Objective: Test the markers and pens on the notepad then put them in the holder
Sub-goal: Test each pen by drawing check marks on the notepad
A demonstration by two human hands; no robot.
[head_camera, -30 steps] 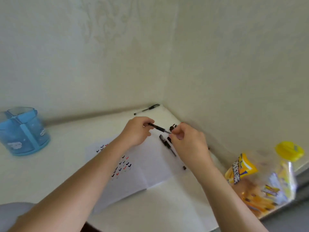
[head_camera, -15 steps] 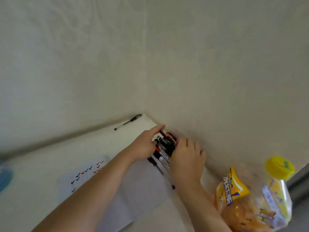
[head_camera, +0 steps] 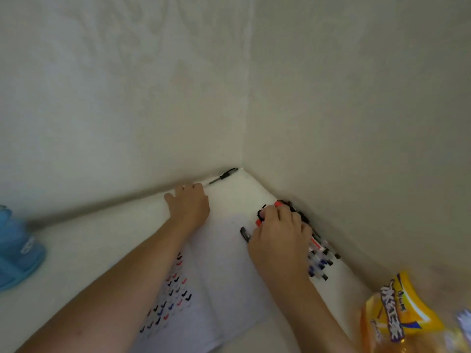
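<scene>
The open white notepad (head_camera: 224, 266) lies in front of me, its left page covered in black, red and blue check marks. My right hand (head_camera: 280, 240) lies over a pile of markers and pens (head_camera: 319, 253) against the right wall, its fingers curled over red-capped markers. A black pen (head_camera: 245, 234) sticks out from under its thumb. My left hand (head_camera: 190, 206) lies flat on the table by the back wall, fingers stretched toward a lone black pen (head_camera: 223, 176) in the corner, just short of it. The blue holder (head_camera: 17, 253) stands at the far left edge, blurred.
A yellow snack bag (head_camera: 400, 317) sits at the lower right on the white table (head_camera: 89, 250). Walls meet in a corner close behind the pens.
My left hand left the pile and moved back and left toward the lone pen. My right hand stayed on the pile and its fingers curled. The view swung left, showing the holder again.
</scene>
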